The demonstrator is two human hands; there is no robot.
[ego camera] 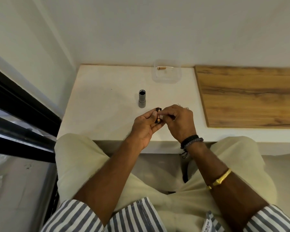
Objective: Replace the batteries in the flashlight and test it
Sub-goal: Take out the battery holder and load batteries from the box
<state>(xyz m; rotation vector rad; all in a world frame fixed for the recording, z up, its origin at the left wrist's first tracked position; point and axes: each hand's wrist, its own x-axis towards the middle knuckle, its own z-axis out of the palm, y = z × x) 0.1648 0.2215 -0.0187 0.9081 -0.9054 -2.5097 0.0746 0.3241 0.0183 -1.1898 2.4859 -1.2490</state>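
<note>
1. Two hands meeting just right of the upright flashlight body (142, 101), on its nearer side, above the white counter (99, 97).
2. Left hand (143, 126): curled round the battery holder (158, 117).
3. Right hand (179, 120): fingertips pinching the same battery holder.
4. Beyond and right of the flashlight body: clear tub (167, 77) holding one loose battery (161, 68).

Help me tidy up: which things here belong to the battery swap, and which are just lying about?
Job: flashlight; battery holder, held by left hand and right hand; battery in tub.
Lying about: board.
</note>
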